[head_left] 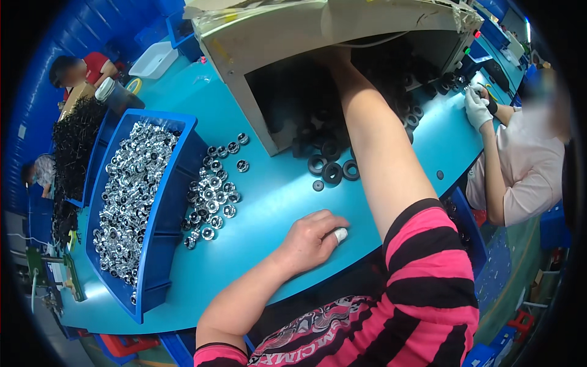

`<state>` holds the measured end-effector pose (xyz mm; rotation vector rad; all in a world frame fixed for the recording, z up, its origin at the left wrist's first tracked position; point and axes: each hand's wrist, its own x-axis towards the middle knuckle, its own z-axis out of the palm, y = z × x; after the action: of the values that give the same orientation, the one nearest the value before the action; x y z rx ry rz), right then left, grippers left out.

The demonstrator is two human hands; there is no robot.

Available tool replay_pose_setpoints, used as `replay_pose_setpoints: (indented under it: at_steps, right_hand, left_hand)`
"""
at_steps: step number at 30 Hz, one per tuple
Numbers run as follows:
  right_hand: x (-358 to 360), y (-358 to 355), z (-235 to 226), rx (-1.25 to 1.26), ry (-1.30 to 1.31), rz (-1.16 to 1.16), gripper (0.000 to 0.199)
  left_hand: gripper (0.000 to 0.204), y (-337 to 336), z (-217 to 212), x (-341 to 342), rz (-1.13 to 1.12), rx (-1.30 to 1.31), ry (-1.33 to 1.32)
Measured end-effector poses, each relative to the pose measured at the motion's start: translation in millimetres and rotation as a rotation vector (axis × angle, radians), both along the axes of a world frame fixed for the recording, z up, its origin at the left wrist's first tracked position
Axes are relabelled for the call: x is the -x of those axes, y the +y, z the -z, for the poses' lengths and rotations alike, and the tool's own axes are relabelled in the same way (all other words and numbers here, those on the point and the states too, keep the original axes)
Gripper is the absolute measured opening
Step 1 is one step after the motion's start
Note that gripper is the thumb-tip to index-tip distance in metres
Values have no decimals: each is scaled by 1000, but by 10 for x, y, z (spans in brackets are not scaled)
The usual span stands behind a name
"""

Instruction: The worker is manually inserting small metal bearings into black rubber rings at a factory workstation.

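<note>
My left hand (pixel 313 242) rests on the turquoise tabletop near its front edge, fingers curled in, with a white wrap on one fingertip. Nothing shows in its grasp. My right arm stretches away from me into a white, open-fronted box (pixel 269 58). Inside its dark opening my right hand (pixel 336 56) is mostly in shadow, so its fingers and anything in them cannot be made out. Below that forearm, black rubber-like rings (pixel 332 173) lie at the box's mouth, and more dark pieces are heaped inside. A small black disc (pixel 318 186) lies in front of them.
To the left, a blue bin (pixel 160 244) is filled with shiny, clear-and-silver round parts; several loose ones (pixel 211 194) lie beside it. Behind it stand a heap of black thin parts (pixel 76 144) and a white tray (pixel 154 60). A gloved co-worker (pixel 520 162) sits at the right.
</note>
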<state>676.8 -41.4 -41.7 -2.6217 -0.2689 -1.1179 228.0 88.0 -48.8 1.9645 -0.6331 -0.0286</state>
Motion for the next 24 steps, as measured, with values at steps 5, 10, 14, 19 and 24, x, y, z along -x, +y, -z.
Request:
replay_pose_setpoints:
  at_steps: [5, 10, 14, 19, 24]
  right_hand:
    - [118, 338, -75, 19, -7, -115, 42]
    - [399, 926, -183, 38, -15, -286, 40]
    - [449, 1006, -164, 56, 6, -322, 39]
    - [162, 658, -103, 87, 58, -191, 37]
    - [-34, 604, -100, 107, 101, -126, 35]
  left_hand:
    - [21, -31, -21, -4, -30, -4, 26]
    - [21, -51, -55, -46, -34, -23, 23]
    - [21, -37, -53, -41, -18, -13, 24]
    - [20, -2, -6, -28, -4, -4, -8]
    - [20, 3, 2, -17, -8, 27, -6]
